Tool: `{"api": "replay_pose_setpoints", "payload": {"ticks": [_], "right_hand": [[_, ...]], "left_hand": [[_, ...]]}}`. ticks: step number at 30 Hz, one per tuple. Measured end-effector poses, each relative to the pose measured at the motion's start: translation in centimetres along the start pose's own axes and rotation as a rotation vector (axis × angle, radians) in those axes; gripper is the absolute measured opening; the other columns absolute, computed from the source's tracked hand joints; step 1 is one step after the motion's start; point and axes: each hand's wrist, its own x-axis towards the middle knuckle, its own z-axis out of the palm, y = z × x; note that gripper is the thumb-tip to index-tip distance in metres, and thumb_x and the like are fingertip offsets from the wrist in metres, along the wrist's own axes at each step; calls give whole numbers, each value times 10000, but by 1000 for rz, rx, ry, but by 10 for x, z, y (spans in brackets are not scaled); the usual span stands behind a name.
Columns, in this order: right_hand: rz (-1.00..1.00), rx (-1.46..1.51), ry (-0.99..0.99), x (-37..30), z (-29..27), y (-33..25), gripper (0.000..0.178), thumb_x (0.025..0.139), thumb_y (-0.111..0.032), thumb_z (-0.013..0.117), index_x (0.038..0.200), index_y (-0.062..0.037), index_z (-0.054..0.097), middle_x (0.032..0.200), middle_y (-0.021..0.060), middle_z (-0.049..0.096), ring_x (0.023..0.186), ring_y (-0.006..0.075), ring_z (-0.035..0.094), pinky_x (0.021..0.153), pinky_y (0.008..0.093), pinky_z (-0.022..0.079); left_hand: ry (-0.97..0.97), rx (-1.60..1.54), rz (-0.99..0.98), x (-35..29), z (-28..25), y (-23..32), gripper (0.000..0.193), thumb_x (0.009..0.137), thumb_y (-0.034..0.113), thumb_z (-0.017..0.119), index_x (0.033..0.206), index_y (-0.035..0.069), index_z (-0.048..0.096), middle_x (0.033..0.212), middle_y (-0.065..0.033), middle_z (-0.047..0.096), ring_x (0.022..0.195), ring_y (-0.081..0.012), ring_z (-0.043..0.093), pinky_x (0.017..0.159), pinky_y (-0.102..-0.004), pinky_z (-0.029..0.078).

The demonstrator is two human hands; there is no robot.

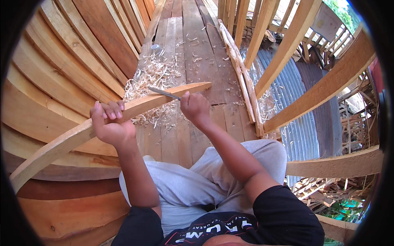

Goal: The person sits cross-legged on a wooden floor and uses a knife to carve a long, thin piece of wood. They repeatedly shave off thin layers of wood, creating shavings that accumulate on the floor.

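A long, pale wooden slat (152, 99) slants across in front of me, from the lower left up to a tapered far end on the right. My left hand (113, 123) is closed round its middle, fingers curled over the wood. In my right hand (195, 107), closed in a fist, is a knife (163, 92) whose handle is hidden by the fingers. Its grey blade points left and lies across the slat, near the tapered end. Whether the edge is biting into the wood cannot be made out.
Curled wood shavings (158, 74) are heaped on the plank floor (191, 139) beyond the slat. A small clear container (156, 48) stands behind them. Stacked boards (61, 98) wall the left side. To the right are upright wooden posts (283, 49) and, lower down, corrugated metal sheeting (297, 102).
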Motion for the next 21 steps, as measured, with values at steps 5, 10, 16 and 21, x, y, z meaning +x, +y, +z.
{"api": "replay_pose_setpoints", "payload": {"ticks": [5, 10, 16, 21], "right_hand": [[128, 21, -38, 18, -6, 40, 536, 933, -329, 341, 741, 40, 680, 788, 281, 659, 797, 458, 648, 771, 537, 503], [243, 25, -184, 4, -25, 24, 569, 965, -348, 298, 843, 44, 692, 848, 276, 670, 858, 468, 642, 827, 530, 493], [252, -57, -215, -2, -65, -6, 590, 990, -356, 284, 830, 42, 689, 832, 267, 672, 826, 450, 651, 817, 522, 498], [183, 23, -233, -12, -82, -36, 582, 985, -355, 289, 801, 30, 685, 828, 270, 667, 821, 452, 646, 821, 526, 492]], "left_hand": [[-72, 8, 5, -5, -4, -1, 310, 890, 155, 496, 628, 171, 332, 514, 26, 313, 458, -107, 325, 577, -312, 367], [-47, 39, 68, -18, 13, -6, 324, 899, 162, 492, 623, 163, 322, 506, 31, 295, 441, -96, 309, 550, -293, 365], [-83, 86, 104, -32, 25, -4, 313, 908, 153, 481, 639, 180, 325, 509, 41, 277, 447, -87, 289, 539, -294, 344], [-105, 90, 93, -27, 21, -4, 309, 910, 166, 479, 644, 178, 324, 518, 37, 288, 455, -90, 293, 541, -295, 344]]}}
